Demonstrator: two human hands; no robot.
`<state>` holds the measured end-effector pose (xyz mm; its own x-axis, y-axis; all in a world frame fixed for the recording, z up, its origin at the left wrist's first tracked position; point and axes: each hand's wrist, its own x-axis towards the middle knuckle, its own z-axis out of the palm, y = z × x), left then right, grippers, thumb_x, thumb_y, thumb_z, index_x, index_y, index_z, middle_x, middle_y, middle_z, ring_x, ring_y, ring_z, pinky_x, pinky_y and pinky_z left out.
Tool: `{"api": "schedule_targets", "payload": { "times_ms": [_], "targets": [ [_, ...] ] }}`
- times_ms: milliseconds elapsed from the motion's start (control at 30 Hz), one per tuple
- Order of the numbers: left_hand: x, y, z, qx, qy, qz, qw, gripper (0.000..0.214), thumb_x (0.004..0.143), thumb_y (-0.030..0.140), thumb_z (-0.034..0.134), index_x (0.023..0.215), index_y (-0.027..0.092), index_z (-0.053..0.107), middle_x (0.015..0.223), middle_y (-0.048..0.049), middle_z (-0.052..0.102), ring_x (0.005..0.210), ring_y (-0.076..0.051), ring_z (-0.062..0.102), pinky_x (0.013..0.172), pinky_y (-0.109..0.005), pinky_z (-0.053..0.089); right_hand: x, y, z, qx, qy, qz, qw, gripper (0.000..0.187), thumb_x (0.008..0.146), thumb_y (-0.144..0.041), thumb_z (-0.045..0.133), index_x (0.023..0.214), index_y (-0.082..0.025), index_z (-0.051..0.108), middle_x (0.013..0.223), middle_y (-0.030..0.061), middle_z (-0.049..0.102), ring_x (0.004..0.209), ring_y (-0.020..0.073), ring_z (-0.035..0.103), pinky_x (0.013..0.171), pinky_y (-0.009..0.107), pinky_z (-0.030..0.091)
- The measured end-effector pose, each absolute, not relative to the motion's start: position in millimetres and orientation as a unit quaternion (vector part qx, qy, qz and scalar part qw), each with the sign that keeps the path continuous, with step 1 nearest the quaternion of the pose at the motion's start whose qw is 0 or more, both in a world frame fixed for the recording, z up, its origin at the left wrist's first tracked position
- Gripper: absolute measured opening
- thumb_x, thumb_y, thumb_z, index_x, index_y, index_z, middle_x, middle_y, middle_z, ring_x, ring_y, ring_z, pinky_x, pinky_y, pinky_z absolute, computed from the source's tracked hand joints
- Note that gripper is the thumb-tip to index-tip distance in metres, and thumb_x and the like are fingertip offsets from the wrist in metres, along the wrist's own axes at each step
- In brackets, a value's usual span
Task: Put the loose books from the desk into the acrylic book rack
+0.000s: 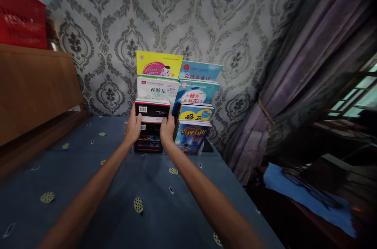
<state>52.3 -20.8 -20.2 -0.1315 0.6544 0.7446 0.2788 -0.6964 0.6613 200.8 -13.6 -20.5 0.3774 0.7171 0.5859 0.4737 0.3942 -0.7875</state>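
Note:
Several books stand upright in two columns of stepped heights. In the left column, a black book [159, 111] with a white barcode label is gripped between my two hands. My left hand [134, 126] is closed on its left edge, and my right hand [167, 126] on its right edge. Just in front stands another dark book [153, 128], lower down. Behind them rise a white book [153, 90] and a yellow book [159, 60]. To the right of my right hand are a dark blue book [191, 137], a yellow-and-blue book [196, 112] and two light blue books [203, 69].
The books stand on a blue patterned cloth [118, 202] against grey wallpaper. At left, a red basket [22, 17] sits on a wooden cabinet [38, 84]. A purple-grey curtain [294, 64] hangs at right, above glasses [312, 188] on a blue cloth [282, 182].

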Motion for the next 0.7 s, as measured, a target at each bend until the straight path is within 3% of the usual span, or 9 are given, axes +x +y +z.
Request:
{"api": "schedule_targets", "payload": {
  "times_ms": [267,400,533,700],
  "targets": [
    [46,-19,-17,0.652,0.375,0.643,0.146,0.066,0.099,0.051,0.043,0.157,0.023,0.028,0.163,-0.0122,0.035,0.151,-0.028,0.031,0.125,-0.049,0.02,203,-18,-17,-0.532,-0.566,0.112,0.62,0.049,0.088,-0.02,0.041,0.135,-0.019,0.057,0.122,0.0122,0.064,0.12,0.0281,0.057,0.11,0.047,0.041],
    [44,-25,-3,0.678,0.388,0.619,0.081,0.066,0.101,0.046,0.04,0.159,0.022,0.021,0.164,-0.0143,0.03,0.152,-0.028,0.028,0.125,-0.051,0.021,206,-23,-7,-0.515,-0.578,0.078,0.629,0.056,0.09,-0.022,0.04,0.144,-0.016,0.047,0.134,0.0162,0.059,0.128,0.0296,0.052,0.113,0.053,0.039],
    [45,-28,11,0.703,0.388,0.595,0.009,0.055,0.102,0.04,0.034,0.155,0.025,0.032,0.157,-0.0135,0.042,0.146,-0.027,0.039,0.123,-0.052,0.027,207,-29,8,-0.458,-0.627,0.008,0.63,0.059,0.094,-0.022,0.033,0.153,-0.02,0.035,0.149,0.0144,0.048,0.14,0.0257,0.042,0.118,0.053,0.033],
    [46,-25,16,0.699,0.417,0.581,-0.005,0.052,0.101,0.034,0.034,0.151,0.021,0.041,0.148,-0.0171,0.051,0.138,-0.03,0.048,0.118,-0.053,0.035,206,-29,14,-0.469,-0.646,-0.008,0.603,0.057,0.097,-0.021,0.028,0.153,-0.021,0.035,0.143,0.0134,0.054,0.136,0.0258,0.045,0.117,0.053,0.035]
  ]
}}
